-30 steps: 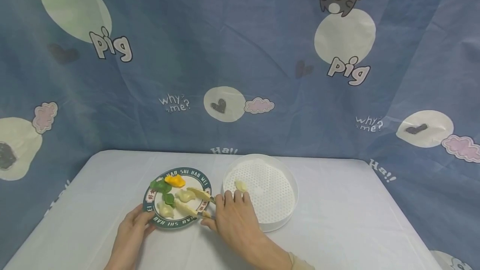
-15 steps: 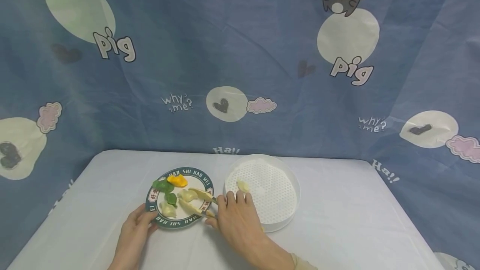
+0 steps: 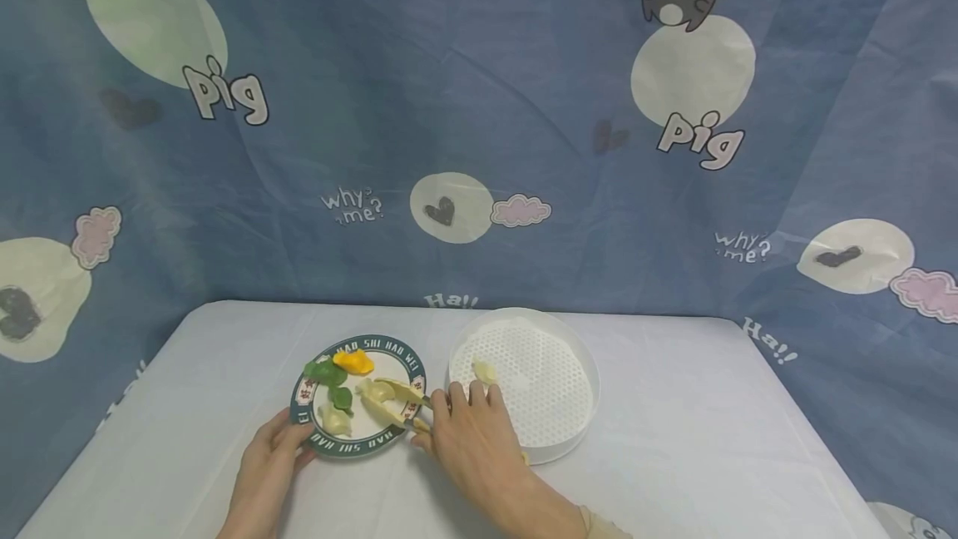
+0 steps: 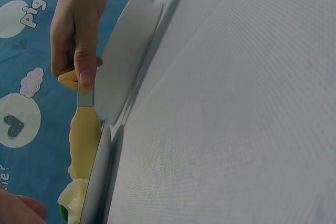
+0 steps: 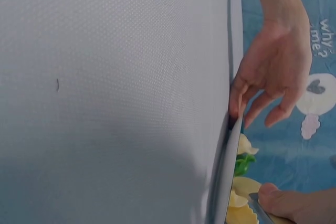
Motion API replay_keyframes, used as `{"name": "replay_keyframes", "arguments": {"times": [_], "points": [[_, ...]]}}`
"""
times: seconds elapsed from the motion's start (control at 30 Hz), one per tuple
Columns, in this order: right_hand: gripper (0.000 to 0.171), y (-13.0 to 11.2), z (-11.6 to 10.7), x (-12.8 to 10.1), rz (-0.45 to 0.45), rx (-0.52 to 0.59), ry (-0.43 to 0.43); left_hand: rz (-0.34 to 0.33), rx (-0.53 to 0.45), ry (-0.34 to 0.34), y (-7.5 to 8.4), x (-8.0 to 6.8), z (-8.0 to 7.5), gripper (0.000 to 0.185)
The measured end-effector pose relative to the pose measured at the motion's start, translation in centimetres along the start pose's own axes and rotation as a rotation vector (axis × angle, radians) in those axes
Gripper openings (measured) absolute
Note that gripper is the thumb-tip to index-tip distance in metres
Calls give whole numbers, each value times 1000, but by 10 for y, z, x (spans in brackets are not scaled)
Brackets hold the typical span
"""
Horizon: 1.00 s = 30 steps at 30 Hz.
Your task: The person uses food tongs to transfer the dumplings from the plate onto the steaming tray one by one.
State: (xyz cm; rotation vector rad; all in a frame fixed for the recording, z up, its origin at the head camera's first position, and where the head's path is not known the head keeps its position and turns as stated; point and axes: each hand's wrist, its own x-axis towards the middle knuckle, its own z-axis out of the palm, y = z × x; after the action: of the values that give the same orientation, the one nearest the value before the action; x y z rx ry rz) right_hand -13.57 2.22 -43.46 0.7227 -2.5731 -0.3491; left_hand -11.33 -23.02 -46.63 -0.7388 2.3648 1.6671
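Tongs closing on a dumpling, plate steadied at its rim.

The right hand (image 3: 467, 439) grips yellow, flat-bladed tongs (image 3: 400, 406), their tips about a pale pleated dumpling (image 3: 374, 391) on the round, green-rimmed plate (image 3: 359, 443). The left hand (image 3: 271, 460) pinches the plate's near edge with curled fingers. Just beside it on the cloth-covered desk (image 3: 674, 456) sits a white perforated steamer tray (image 3: 557, 393) holding one dumpling.

Tong tips (image 3: 382, 396) behind dumpling (image 3: 372, 390)
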Motion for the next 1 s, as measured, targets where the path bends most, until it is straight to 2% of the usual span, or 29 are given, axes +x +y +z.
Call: {"name": "replay_keyframes", "arguments": {"times": [0.23,0.47,0.8,1.0], "points": [[57,1,1,0,15,6,-17,7,15,16,1,0,1,84],[58,2,-2,0,28,12,-43,3,-3,0,2,0,-1,83],[56,11,-9,-2,42,32,-70,6,20,25,2,0,2,84],[53,19,-12,-4,63,55,-42,-4,13,15,1,-1,1,85]]}}
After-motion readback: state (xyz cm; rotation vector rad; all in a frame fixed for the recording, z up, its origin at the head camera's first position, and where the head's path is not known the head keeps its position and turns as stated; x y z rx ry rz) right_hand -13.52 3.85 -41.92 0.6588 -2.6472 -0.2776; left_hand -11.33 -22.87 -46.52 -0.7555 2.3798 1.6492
